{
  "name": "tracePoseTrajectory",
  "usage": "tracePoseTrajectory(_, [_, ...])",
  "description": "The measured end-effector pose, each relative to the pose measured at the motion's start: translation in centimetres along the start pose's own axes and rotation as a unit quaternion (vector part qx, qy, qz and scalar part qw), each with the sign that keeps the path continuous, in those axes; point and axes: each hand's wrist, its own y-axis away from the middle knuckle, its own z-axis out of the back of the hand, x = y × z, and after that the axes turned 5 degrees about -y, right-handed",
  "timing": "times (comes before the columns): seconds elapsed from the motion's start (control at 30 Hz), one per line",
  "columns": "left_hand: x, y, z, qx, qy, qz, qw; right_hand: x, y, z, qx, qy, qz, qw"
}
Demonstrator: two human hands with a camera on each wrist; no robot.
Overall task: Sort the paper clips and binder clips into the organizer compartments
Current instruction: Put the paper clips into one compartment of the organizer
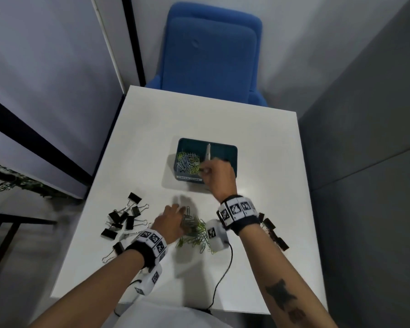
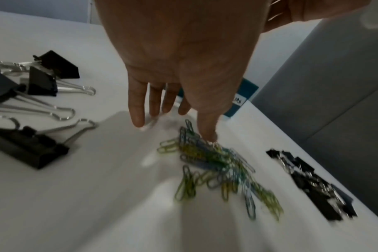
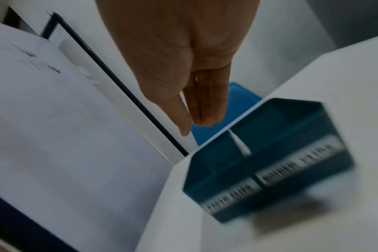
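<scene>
The open left hand [image 1: 169,220] touches the loose paper clips [image 1: 195,233] with straight fingers, while the right hand [image 1: 217,176], fingers straight and empty, hovers over the organizer [image 1: 231,152].

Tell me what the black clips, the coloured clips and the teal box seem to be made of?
Black binder clips: likely painted metal bodies with shiny bare wire handles that glint. Paper clips: bent wire, apparently coated in green, blue and grey. Organizer: probably smooth matte plastic, judging by its rounded corners, though that is uncertain.
</scene>
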Motion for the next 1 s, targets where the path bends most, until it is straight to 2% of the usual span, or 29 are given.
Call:
tracePoseTrajectory(0.13, [-0.5, 0.9, -2.9, 0.032, -0.061, -0.062, 0.996, -4.7, 8.5, -3.8, 0.165, 0.029, -0.104, 0.98])
tracePoseTrajectory(0.2, [-0.7, 1.5, -3.7, 0.028, -0.09, -0.085, 0.992, -6.4, 12.3, -5.2, 0.233, 0.067, -0.117, 0.963])
tracePoseTrajectory(0.27, [-1.0, 2.1, -4.2, 0.006, -0.098, -0.105, 0.99, -7.2, 14.8, -6.0, 0.261, 0.082, -0.114, 0.955])
tracePoseTrajectory(0.5, [-2.0, 2.3, -5.4, -0.049, -0.078, -0.149, 0.985, -6.5, 15.5, -8.1, 0.214, 0.086, -0.108, 0.967])
tracePoseTrajectory(0.77, [-1.8, 1.5, -4.6, -0.08, -0.066, -0.105, 0.989, -6.7, 14.5, -8.5, 0.188, 0.041, -0.15, 0.97])
tracePoseTrajectory(0.9, [-1.6, 1.5, -3.9, -0.087, -0.016, -0.079, 0.993, -6.8, 14.0, -8.0, 0.179, 0.002, -0.181, 0.967])
tracePoseTrajectory(1.0, [-1.6, 1.9, -2.3, -0.129, 0.05, -0.073, 0.988, -7.1, 13.9, -7.7, 0.171, -0.012, -0.192, 0.966])
